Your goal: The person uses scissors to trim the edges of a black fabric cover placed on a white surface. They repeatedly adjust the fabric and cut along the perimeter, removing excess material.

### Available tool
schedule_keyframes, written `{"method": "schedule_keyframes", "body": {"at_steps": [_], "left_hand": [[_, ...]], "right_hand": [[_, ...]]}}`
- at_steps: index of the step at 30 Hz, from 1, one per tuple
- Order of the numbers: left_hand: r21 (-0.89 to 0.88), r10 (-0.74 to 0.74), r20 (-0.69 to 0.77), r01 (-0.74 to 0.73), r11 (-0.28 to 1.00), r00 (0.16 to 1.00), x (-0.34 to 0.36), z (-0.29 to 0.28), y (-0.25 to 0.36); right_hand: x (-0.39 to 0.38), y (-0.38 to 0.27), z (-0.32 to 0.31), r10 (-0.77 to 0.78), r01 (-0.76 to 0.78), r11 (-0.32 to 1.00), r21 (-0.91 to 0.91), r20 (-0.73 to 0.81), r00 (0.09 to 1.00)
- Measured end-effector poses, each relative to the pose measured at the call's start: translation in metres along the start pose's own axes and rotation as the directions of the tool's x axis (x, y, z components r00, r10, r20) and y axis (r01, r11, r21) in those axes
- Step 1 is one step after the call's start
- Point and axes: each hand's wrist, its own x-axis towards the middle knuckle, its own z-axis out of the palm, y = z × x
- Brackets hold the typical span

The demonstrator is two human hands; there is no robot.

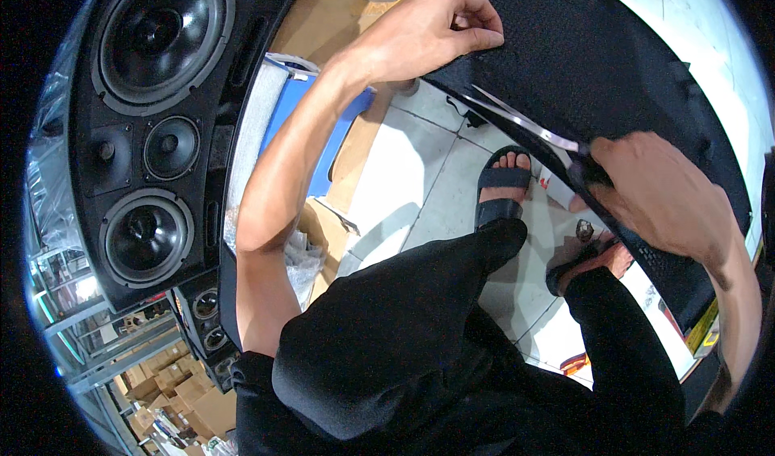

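A wide piece of black mesh-like material (565,32) spans the upper right, its near edge running diagonally down to the right. My right hand (654,186) is closed around the handles of a pair of scissors (537,129). Their silver blades are parted and lie along that black edge, pointing to the upper left. Over the far left end of the material, my left hand (464,28) is curled, thumb and fingertips pinched together. What is between these fingertips, if anything, is too small to make out. The scissor handles are mostly hidden by my right hand.
A big black speaker cabinet (129,145) with round drivers stands on the left, a smaller speaker (206,319) below it. Beside my left forearm are a blue object (335,137) and clear plastic wrap (303,266). My sandalled foot (502,186) rests on pale floor tiles. Cardboard boxes (186,387) fill the lower left.
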Motion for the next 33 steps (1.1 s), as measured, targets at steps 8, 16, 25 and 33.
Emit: {"method": "schedule_keyframes", "body": {"at_steps": [8, 16, 25, 33], "left_hand": [[0.09, -0.09, -0.034, 0.093, 0.992, 0.995, 0.003, -0.005, 0.014], [0.064, 0.155, 0.047, -0.157, 0.985, 0.987, -0.027, 0.02, 0.056], [0.376, 0.515, 0.302, -0.597, 0.709, 0.802, -0.029, 0.082, 0.089], [0.214, 0.495, 0.361, -0.587, 0.781, 0.79, -0.021, 0.08, 0.093]], "right_hand": [[-0.059, 0.037, 0.018, 0.208, -0.09, 0.918, 0.385, -0.277, 0.938], [-0.083, 0.098, 0.044, 0.554, 0.01, 0.722, 0.691, -0.587, 0.591], [-0.097, 0.11, 0.053, 0.681, 0.053, 0.61, 0.791, -0.557, 0.475], [-0.109, 0.107, 0.049, 0.738, 0.133, 0.508, 0.851, -0.51, 0.441]]}}
